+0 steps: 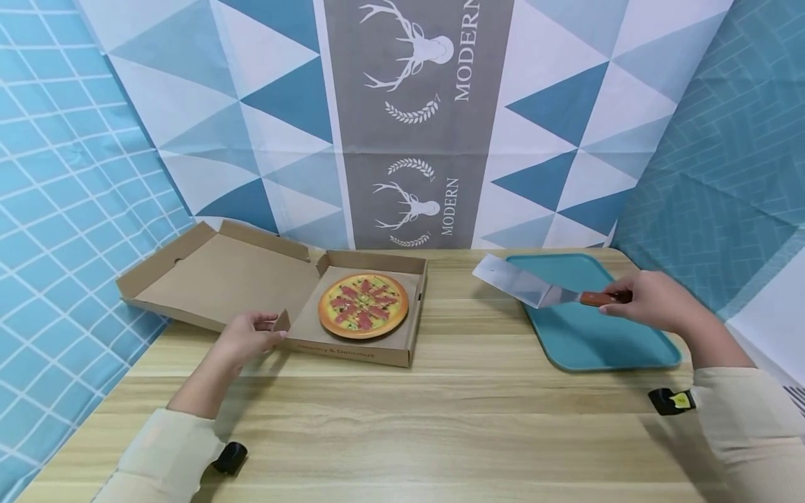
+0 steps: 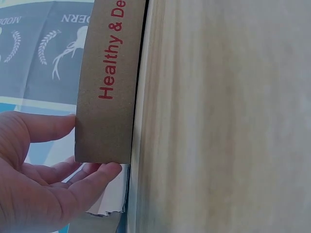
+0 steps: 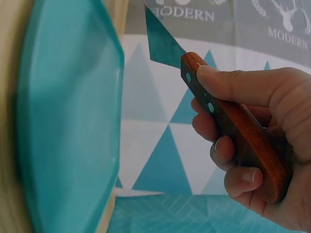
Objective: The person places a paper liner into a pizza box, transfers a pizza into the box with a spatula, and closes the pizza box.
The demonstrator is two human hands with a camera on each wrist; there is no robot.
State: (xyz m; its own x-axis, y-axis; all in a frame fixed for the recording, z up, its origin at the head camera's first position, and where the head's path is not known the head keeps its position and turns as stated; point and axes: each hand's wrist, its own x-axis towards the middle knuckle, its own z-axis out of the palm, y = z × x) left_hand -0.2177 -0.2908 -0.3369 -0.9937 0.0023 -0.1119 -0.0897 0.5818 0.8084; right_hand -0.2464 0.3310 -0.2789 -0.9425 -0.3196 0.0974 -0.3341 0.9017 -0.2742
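Observation:
An opened cardboard pizza box (image 1: 349,353) lies left of the middle, its lid (image 1: 233,279) folded out to the left. Inside the base sits a round pizza (image 1: 363,306) with red topping strips. My left hand (image 1: 248,339) holds the front left corner of the base; the left wrist view puts the thumb on the upper edge of the front wall (image 2: 104,131) and the fingers against its end. My right hand (image 1: 650,300) grips the wooden handle (image 3: 238,131) of a metal spatula (image 1: 512,281). The blade is held above the far left part of a teal tray (image 1: 604,346).
The wooden table (image 1: 402,426) runs up to a patterned wall covering (image 1: 415,126) at the back. Blue tile-pattern sheeting (image 1: 56,209) stands at the left, and darker teal sheeting (image 1: 729,175) at the right. Black wrist devices (image 1: 231,457) show near both sleeves.

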